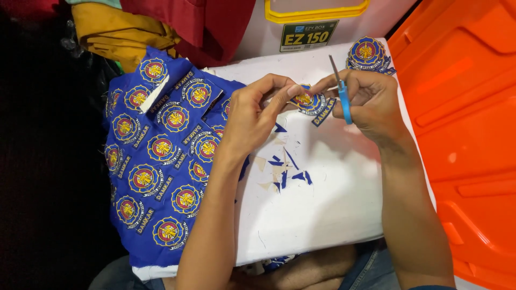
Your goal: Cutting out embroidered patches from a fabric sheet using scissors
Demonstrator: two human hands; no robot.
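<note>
My left hand (pixel 252 115) pinches a round embroidered badge (pixel 307 101) of blue cloth with a red and yellow emblem. My right hand (pixel 371 102) grips small scissors with a light blue handle (pixel 344 104), their blades pointing up and away, and its fingertips also touch the badge. Both hands hover over a white board (pixel 322 215) resting on my lap. Blue and cream cloth trimmings (pixel 282 169) lie scattered on the board below the hands.
A blue cloth sheet (pixel 156 161) printed with several uncut badges drapes over the board's left side. A stack of cut badges (pixel 366 53) sits at the far right corner. An orange plastic lid (pixel 467 134) stands at right; a white box with a yellow handle (pixel 317 21) and folded fabrics lie beyond.
</note>
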